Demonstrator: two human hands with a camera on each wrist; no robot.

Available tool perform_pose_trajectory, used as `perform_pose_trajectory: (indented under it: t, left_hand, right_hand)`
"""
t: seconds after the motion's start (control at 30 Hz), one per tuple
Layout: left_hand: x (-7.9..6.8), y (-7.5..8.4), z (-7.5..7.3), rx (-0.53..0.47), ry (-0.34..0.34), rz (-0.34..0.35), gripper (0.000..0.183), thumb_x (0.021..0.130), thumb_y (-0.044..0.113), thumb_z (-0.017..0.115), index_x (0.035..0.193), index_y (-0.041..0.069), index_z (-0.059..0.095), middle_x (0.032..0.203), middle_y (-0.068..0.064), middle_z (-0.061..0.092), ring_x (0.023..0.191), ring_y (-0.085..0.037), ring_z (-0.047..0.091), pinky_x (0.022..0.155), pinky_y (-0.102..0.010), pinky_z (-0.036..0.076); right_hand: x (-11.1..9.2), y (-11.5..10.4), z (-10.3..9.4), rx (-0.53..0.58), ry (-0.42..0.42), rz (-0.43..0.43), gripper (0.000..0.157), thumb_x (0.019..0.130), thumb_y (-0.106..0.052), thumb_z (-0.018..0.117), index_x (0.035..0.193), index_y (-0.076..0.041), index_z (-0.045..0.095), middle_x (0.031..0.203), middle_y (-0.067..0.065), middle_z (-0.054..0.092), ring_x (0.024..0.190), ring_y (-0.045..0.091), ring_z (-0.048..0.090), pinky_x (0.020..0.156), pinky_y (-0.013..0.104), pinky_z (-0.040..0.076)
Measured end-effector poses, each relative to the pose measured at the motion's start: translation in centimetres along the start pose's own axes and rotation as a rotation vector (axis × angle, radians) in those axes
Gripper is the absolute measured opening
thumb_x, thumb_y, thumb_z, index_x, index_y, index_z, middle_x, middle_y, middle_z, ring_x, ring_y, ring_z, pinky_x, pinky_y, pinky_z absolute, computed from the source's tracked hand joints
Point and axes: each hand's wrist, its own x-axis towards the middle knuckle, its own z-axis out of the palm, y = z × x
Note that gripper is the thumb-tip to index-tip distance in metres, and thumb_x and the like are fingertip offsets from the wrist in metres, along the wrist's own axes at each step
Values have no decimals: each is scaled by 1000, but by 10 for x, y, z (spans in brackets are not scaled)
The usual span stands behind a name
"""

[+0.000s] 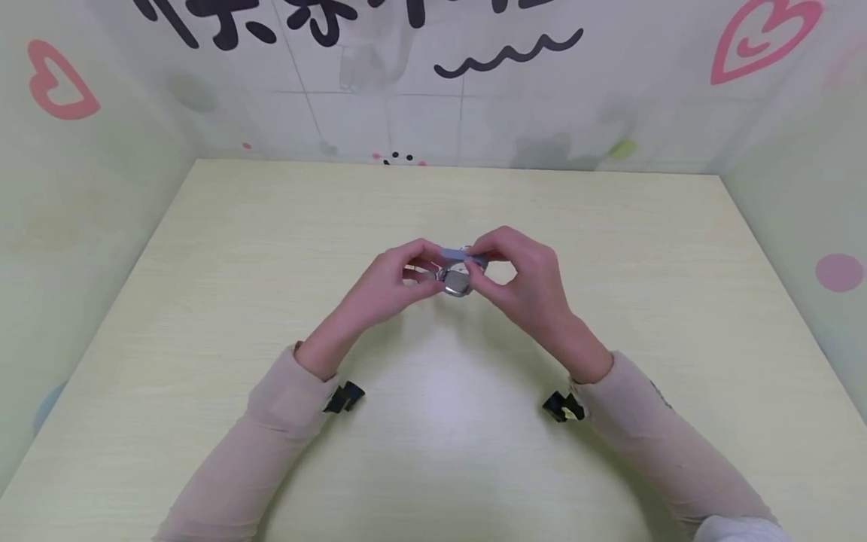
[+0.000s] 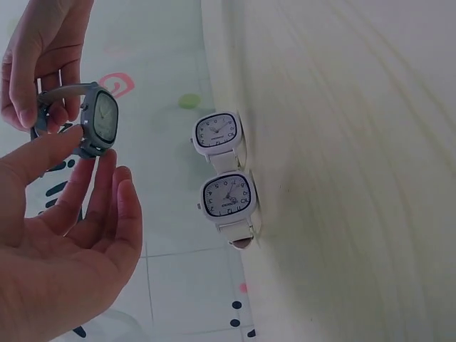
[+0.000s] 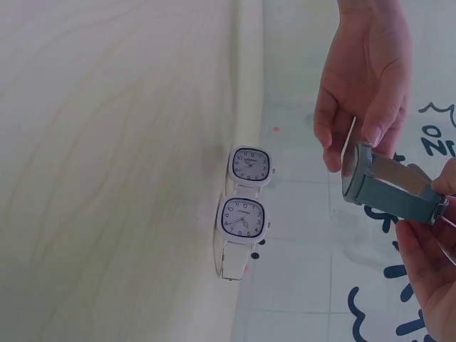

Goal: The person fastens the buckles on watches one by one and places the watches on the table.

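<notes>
Above the table, both hands hold a wristwatch (image 1: 457, 283) with a blue-grey strap; its metal back faces the head camera. The dial of this watch (image 2: 105, 117) shows in the left wrist view. My left hand (image 1: 396, 282) pinches the watch by its case, the thumb on the near side. With thumb and fingers, my right hand (image 1: 528, 282) grips the strap (image 3: 392, 198) near the buckle end. Two white watches, one (image 2: 216, 133) beside the other (image 2: 228, 197), sit on the table beyond the hands. In the head view the hands mostly hide them.
A pale wood-grain table (image 1: 433, 452) spans the head view. Light walls with printed hearts (image 1: 64, 83) and black lettering (image 1: 230, 19) enclose its back and sides. Small black clips (image 1: 345, 397) sit at both sleeve cuffs.
</notes>
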Motion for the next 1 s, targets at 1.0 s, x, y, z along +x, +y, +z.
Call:
perform_pose_trajectory:
  t: [1.0]
  left_hand:
    - [-4, 5, 0, -26, 158, 74, 20, 91, 8, 72, 109, 5, 65, 107, -10, 68, 103, -23, 64, 104, -45, 51]
  right_hand:
    - [0, 1, -1, -67, -63, -62, 15, 86, -1, 72, 96, -9, 79, 90, 5, 70, 77, 15, 64, 62, 23, 49]
